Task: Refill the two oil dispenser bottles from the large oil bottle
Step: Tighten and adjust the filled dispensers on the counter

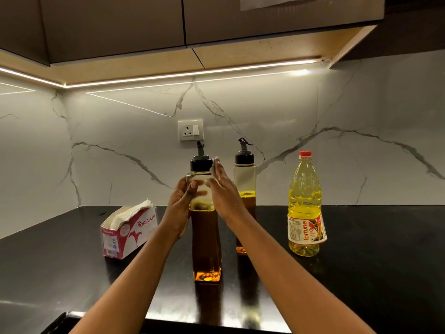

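A: What sort of place is this?
B: A home kitchen. Black stone counter (361, 261) at 6 o'clock, marble-look backsplash (337, 165) with a wall socket (190, 130), and dark wall cabinets (108, 20) at 12 with a light strip (192, 74) beneath.
A: Anything else?
B: Cooking oil: nearer dispenser bottle (206, 237) and farther dispenser bottle (244, 179) centre, large oil bottle (305, 203) at 3, tissue box (127, 232) at 9.

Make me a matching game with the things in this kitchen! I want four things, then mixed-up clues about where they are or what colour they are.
Things:
1. near dispenser bottle
2. large oil bottle
3. tissue box
4. wall socket

Clues:
A. white, up on the marble wall
B. pink and white, on the left of the counter
C. the left hand grips it
D. yellow, standing farthest right

Pairs: 1-C, 2-D, 3-B, 4-A
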A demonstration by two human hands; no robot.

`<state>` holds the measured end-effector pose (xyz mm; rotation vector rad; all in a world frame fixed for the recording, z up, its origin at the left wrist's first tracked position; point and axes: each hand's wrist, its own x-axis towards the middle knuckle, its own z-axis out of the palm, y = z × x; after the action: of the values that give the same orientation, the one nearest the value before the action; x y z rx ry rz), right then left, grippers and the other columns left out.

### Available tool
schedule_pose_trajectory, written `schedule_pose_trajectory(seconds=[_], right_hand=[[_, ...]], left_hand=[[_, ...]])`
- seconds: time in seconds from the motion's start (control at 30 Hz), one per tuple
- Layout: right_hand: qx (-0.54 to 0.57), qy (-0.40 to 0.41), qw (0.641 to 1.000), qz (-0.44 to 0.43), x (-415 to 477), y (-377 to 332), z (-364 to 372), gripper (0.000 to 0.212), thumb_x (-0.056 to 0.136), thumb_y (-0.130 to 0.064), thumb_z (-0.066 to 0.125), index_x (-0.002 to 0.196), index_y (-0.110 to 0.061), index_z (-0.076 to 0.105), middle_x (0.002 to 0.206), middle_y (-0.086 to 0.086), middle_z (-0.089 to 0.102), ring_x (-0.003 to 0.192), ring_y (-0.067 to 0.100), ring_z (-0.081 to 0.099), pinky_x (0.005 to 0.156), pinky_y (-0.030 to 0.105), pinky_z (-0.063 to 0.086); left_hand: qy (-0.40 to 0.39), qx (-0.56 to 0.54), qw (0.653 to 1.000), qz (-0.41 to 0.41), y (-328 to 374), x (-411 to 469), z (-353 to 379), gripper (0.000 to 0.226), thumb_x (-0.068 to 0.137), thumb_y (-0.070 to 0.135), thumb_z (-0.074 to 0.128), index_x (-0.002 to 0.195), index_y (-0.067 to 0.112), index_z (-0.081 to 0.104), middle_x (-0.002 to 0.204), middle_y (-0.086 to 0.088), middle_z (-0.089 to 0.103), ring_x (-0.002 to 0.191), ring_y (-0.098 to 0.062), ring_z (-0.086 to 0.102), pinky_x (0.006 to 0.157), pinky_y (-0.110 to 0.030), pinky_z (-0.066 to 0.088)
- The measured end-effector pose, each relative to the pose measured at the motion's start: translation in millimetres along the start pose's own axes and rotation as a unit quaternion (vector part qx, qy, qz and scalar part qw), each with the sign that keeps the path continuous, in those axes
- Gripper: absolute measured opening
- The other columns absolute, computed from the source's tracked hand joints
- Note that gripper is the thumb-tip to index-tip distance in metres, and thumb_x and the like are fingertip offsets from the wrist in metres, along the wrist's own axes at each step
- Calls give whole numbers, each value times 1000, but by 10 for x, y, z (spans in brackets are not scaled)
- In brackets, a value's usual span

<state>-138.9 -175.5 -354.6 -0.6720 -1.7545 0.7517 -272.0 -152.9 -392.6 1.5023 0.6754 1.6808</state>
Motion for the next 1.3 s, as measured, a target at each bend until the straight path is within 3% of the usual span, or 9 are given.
schedule_pose_trajectory(seconds=[0.13,0.23,0.4,0.5,0.57,0.73,0.93,1.13,1.3], right_hand=[[42,6,999,-25,124,55,2,55,102,-18,34,151,-23,9,158,-2,13,144,14,15,108,21,18],[20,25,992,-119,-29,201,26,54,101,-10,35,146,-30,13,152,-9,17,138,10,28,108,20,32],[0,146,976,-164,-10,303,-79,36,93,-4,52,126,-18,55,123,-3,61,100,-11,58,77,7,47],[21,203,967,-150,186,228,-116,23,86,-3,62,107,-10,69,104,-1,69,92,-6,62,83,16,51],[31,202,969,-138,286,209,-117,25,85,-2,64,109,-9,67,107,1,68,97,0,62,88,24,53],[17,160,982,-98,288,214,-106,33,93,-3,53,124,-12,60,121,4,64,98,-5,57,93,19,49],[-68,198,956,-205,109,247,30,34,90,0,56,122,-10,61,128,-1,58,116,-1,51,95,12,43],[66,102,989,-85,259,183,-52,36,101,-8,38,134,-10,49,130,7,57,106,-6,55,95,17,46],[-47,58,978,-195,-30,353,51,49,100,-21,33,148,-17,21,157,0,17,139,0,20,108,10,27]], left_hand=[[3,-1,1000,6,-27,-3,-13,79,62,67,75,122,21,55,123,-9,61,108,-24,63,80,-38,58],[5,-1,1000,12,-25,-9,-14,78,64,66,74,123,19,54,120,-8,63,107,-24,64,78,-35,58],[5,1,1000,9,-15,-10,6,72,59,68,76,113,23,60,115,-5,65,102,-20,66,75,-34,58],[5,-1,1000,9,-11,-8,19,76,57,70,76,114,23,59,113,0,67,98,-17,67,75,-34,59],[9,-8,1000,7,-11,-13,23,79,55,70,77,116,23,58,112,1,68,97,-17,67,75,-34,59],[7,-15,1000,10,-21,-20,26,76,56,69,77,115,24,59,113,-2,67,99,-20,67,74,-33,59],[13,-32,999,7,-33,-12,22,81,57,67,79,120,22,56,117,-7,65,101,-23,65,74,-33,59],[7,-34,999,12,-33,-5,30,82,57,66,79,120,20,55,113,-4,66,98,-21,66,72,-33,59],[-4,-45,999,19,-68,4,8,77,63,62,78,121,17,56,111,-3,69,100,-19,68,76,-30,58]])
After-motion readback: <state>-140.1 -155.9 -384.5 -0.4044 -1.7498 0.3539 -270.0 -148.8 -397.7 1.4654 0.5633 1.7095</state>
